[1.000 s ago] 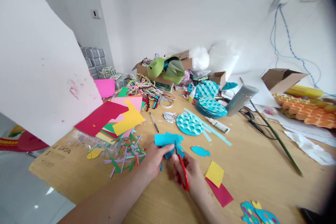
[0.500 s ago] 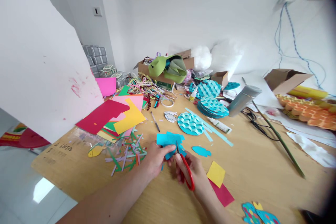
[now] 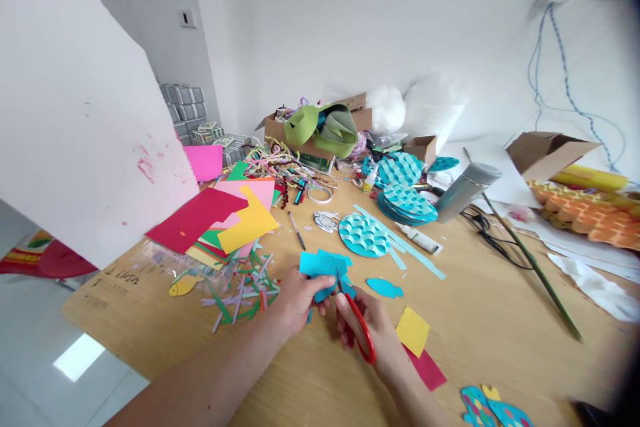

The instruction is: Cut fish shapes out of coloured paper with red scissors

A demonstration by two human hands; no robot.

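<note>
Blue paper [image 3: 319, 265] with jagged edges is pinched in my left hand [image 3: 296, 297], thumb on top. My right hand [image 3: 369, 320] grips red-handled scissors [image 3: 364, 329], their blades at the paper's right part. A blue fish cutout [image 3: 385, 287] lies on the table just right of the paper. Beyond the hands are a round turquoise woven piece [image 3: 363, 235] and a white fish drawing [image 3: 325, 221]. Yellow paper [image 3: 413, 330] overlaps a red piece [image 3: 429, 370] to the right of my right hand.
Coloured sheets [image 3: 200, 217] and paper strips [image 3: 240, 293] cover the left of the wooden table [image 3: 280, 373]. A grey tumbler [image 3: 465, 190], a glue bottle [image 3: 419, 238] and a green stick [image 3: 535, 267] are at the right. Behind stands a filled cardboard box [image 3: 277, 130].
The view has shifted slightly. Both hands keep their hold on the paper and scissors, and the scissors' handles look slightly turned to the right.
</note>
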